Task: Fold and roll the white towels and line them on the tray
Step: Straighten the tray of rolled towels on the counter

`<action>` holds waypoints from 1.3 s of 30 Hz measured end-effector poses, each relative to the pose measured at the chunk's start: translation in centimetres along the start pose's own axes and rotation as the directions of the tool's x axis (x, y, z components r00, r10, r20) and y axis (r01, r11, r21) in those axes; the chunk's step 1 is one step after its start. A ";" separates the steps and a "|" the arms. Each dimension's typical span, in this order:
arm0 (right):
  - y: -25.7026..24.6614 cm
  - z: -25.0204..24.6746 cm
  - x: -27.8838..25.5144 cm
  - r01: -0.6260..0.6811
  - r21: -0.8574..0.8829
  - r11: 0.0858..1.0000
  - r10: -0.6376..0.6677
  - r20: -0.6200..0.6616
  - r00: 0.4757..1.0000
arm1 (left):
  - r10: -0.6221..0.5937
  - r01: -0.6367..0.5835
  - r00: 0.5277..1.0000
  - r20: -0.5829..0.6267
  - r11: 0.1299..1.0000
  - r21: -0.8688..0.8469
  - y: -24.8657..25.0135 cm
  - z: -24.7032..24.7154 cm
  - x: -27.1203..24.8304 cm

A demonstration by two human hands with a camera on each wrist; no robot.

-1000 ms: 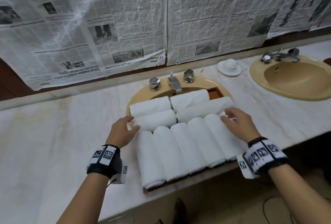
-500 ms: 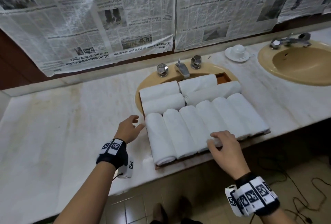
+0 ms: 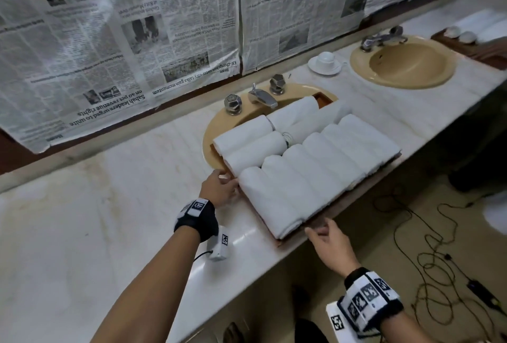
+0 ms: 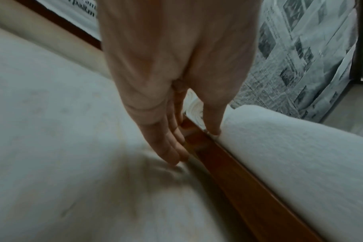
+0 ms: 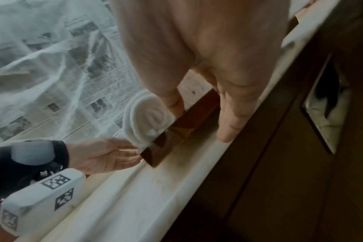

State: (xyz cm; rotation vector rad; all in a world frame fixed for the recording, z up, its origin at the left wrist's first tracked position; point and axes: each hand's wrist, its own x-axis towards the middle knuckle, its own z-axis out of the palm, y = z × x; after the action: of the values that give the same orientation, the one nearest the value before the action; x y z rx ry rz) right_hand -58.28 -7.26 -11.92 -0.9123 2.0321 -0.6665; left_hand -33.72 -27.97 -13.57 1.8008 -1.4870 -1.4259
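Several rolled white towels (image 3: 301, 178) fill the brown wooden tray (image 3: 354, 196), which lies over the near sink on the marble counter. My left hand (image 3: 219, 189) is at the tray's left rim (image 4: 228, 163). Its thumb sits inside against a towel (image 4: 290, 155) and its straight fingers (image 4: 172, 152) press the rim's outer side. My right hand (image 3: 326, 235) is at the tray's front edge. Its thumb rests on the rim beside a towel's spiral end (image 5: 147, 117). Its straight fingers (image 5: 224, 131) point down to the counter lip, apart from the tray wall (image 5: 166, 147).
The tap (image 3: 262, 95) and two knobs stand just behind the tray. A white cup on a saucer (image 3: 325, 61) and a second sink (image 3: 403, 62) are to the right. Newspaper covers the wall. Cables (image 3: 428, 260) lie on the floor below the counter edge.
My right hand left the towels at the right and came down to the tray's front edge. My left hand slid onto the left rim. The head view swung left.
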 end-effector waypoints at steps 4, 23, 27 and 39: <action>-1.0 3.2 0.2 -0.067 0.126 0.990 0.078 -0.086 0.993 | -0.043 0.046 0.999 0.030 0.996 -0.079 -1.1 0.1 2.6; 1.1 5.0 -1.1 -0.063 0.585 0.808 0.023 0.077 0.997 | -0.021 0.002 0.998 -0.060 0.951 -0.310 -6.7 -0.5 -2.9; 1.1 5.0 -2.5 -0.058 0.606 0.793 -0.037 0.143 0.989 | -0.044 0.003 0.993 -0.111 0.937 -0.350 -8.5 -0.9 -5.5; 3.7 6.3 -4.2 -0.008 0.492 0.870 -0.137 0.258 0.956 | -0.114 -0.041 0.938 -0.328 0.901 -0.433 -14.4 -1.4 -13.7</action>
State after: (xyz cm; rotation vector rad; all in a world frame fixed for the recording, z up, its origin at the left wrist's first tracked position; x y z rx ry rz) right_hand -52.67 -2.55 -16.06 -0.7234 1.4782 -0.9731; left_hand -24.38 -11.10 -18.48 1.6873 -0.8761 -1.2498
